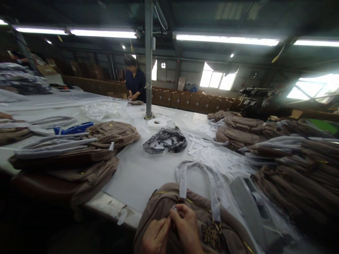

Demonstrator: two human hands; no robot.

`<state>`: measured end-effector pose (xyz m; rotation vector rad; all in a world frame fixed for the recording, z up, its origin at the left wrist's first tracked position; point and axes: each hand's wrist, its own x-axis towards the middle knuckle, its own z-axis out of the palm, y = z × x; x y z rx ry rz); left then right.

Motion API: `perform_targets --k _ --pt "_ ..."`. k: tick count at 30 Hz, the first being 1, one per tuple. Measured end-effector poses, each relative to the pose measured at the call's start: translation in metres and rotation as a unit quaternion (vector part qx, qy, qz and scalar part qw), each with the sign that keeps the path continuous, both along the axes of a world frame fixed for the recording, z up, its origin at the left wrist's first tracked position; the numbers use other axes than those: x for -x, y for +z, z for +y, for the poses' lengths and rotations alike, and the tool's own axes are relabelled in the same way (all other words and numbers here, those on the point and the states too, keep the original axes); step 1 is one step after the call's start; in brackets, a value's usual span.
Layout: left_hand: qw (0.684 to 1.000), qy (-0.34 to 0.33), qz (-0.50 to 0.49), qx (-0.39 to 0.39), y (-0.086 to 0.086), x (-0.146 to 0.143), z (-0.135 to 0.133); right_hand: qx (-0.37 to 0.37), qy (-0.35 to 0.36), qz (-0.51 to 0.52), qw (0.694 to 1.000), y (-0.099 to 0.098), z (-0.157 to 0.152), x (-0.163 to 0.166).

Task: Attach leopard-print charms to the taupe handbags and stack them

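Bag: brown bag [204, 212] on the table [137, 169], at its near edge, right in front of the worker; white-wrapped handles [182, 183] stand up in a loop, spotted tag [211, 234] hangs on front.
Right hand [186, 225]: fingers curled, thumb and fingertips pinched on a small white piece [174, 209] by a handle's base.
Left hand [156, 236]: fingers bunched, tips against the right hand; from here can't tell if it grips anything.
Left stack: brown bags [113, 134] at near edge, left.
Right stack: more brown bags [299, 176] along right edge.
Mid-table: black-and-white cloth [181, 141], then white roll [156, 122] by the post [148, 63].
Far edge: co-worker [136, 83], both hands low over a brown item [136, 103].
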<state>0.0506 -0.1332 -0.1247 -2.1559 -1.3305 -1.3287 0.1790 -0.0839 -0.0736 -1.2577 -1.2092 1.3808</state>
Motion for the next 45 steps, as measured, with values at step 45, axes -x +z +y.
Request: perform_targets --k 45 --pt "0.999 0.004 0.047 0.020 0.017 0.040 0.050 -0.235 -0.084 0.004 0.968 0.006 -0.012 0.003"
